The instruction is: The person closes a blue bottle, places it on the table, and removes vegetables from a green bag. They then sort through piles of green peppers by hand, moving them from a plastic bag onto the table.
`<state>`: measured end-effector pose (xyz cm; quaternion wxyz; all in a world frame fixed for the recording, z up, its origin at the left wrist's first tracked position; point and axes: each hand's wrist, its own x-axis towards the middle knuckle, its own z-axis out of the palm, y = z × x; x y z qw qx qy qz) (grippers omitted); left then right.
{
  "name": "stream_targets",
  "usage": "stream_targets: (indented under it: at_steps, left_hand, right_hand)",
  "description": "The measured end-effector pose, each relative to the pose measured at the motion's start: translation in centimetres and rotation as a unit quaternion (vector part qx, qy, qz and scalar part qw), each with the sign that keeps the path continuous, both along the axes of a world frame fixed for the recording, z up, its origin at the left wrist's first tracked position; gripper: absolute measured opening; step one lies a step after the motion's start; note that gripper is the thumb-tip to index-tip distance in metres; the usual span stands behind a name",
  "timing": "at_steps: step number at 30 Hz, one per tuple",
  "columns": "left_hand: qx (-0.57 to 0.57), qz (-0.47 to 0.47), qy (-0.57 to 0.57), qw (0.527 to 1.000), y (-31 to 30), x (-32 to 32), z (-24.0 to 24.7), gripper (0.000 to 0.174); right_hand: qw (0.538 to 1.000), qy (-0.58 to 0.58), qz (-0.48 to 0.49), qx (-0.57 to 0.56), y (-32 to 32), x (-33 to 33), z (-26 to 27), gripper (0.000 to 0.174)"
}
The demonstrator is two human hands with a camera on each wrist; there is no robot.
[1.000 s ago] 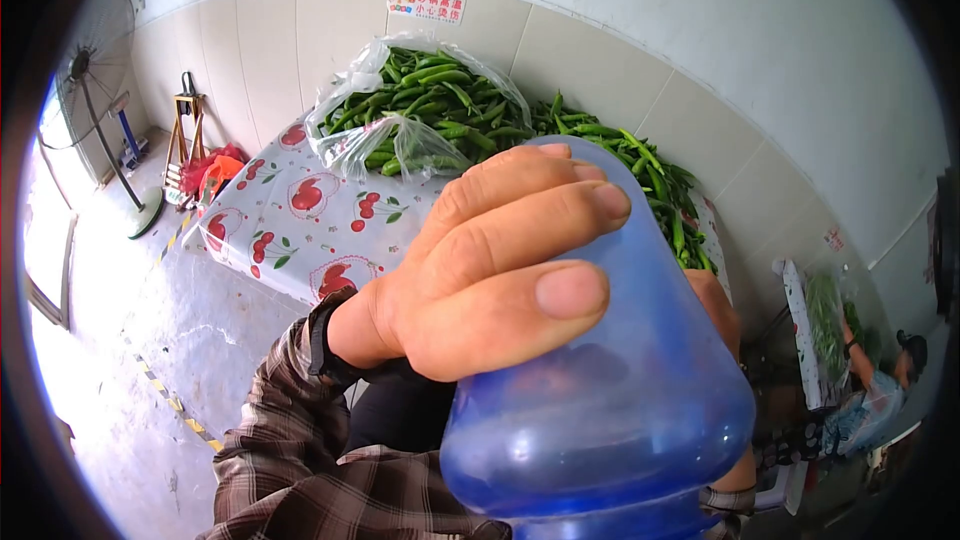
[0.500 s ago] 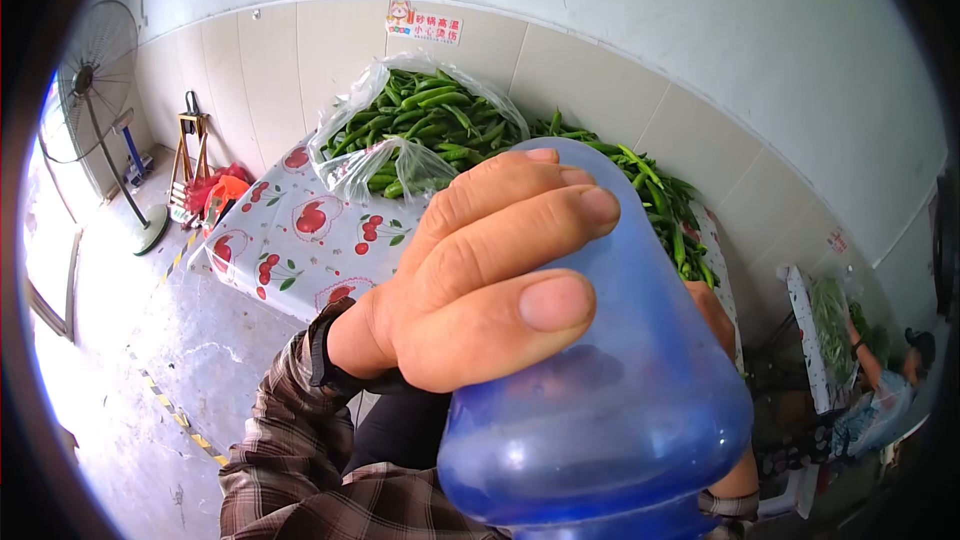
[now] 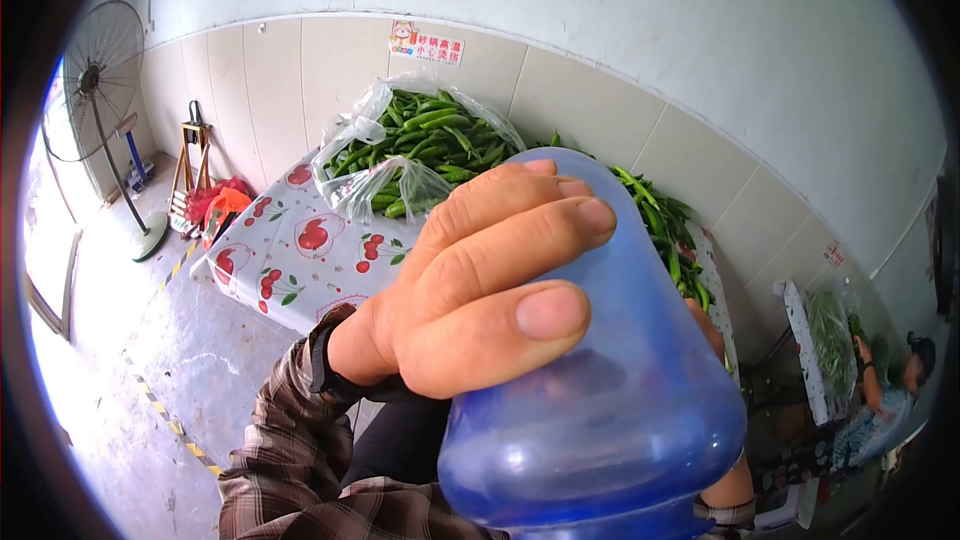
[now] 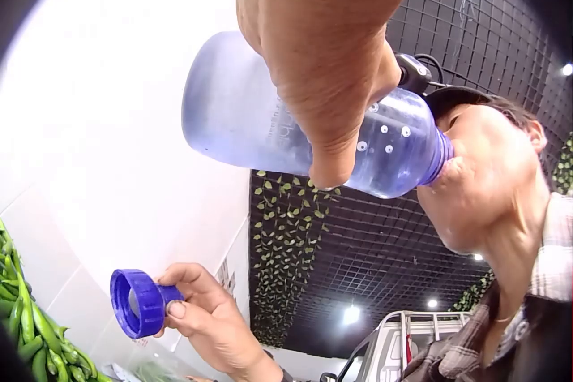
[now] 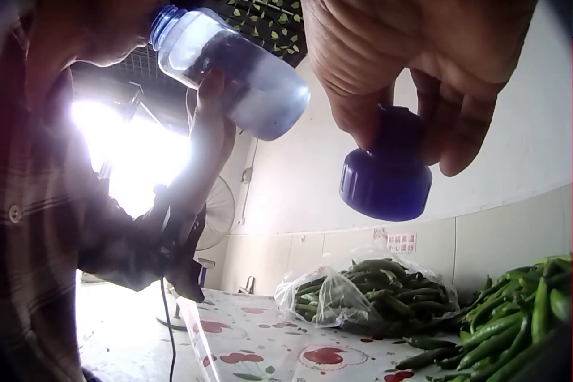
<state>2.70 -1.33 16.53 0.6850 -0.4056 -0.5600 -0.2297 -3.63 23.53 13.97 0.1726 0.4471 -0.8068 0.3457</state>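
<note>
My left fingers (image 3: 520, 240) are clamped round the bottle (image 4: 237, 109), neck (image 4: 437, 160) at the mouth (image 4: 457, 173), presumably for drinking; right fingers (image 5: 470, 131) pinch the cap (image 5: 385, 187), off so flow's unblocked; peppers (image 5: 501, 333) below them.

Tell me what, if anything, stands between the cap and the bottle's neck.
The person's mouth is at the bottle's open neck; nothing else visible blocks the cap in the right hand.
</note>
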Motion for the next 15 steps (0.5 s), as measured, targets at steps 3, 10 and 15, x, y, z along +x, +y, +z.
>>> stream_targets:
  at_steps: [3, 10, 15]
  left_hand:
    - [0.014, -0.017, 0.016, 1.0, 0.23, -0.52, -0.22, 0.041]
    - [0.007, -0.032, 0.006, 0.999, 0.2, -0.41, -0.04, 0.041]
    - [0.016, -0.021, 0.021, 0.999, 0.33, -0.64, 0.01, 0.041]
  right_hand:
    - [1.0, 0.001, 0.001, 0.001, -0.04, 0.08, 0.01, 0.029]
    - [1.0, -0.013, 0.007, -0.002, -0.08, -0.01, -0.2, 0.028]
    - [1.0, -0.015, 0.015, -0.004, -0.16, 0.07, 0.06, 0.028]
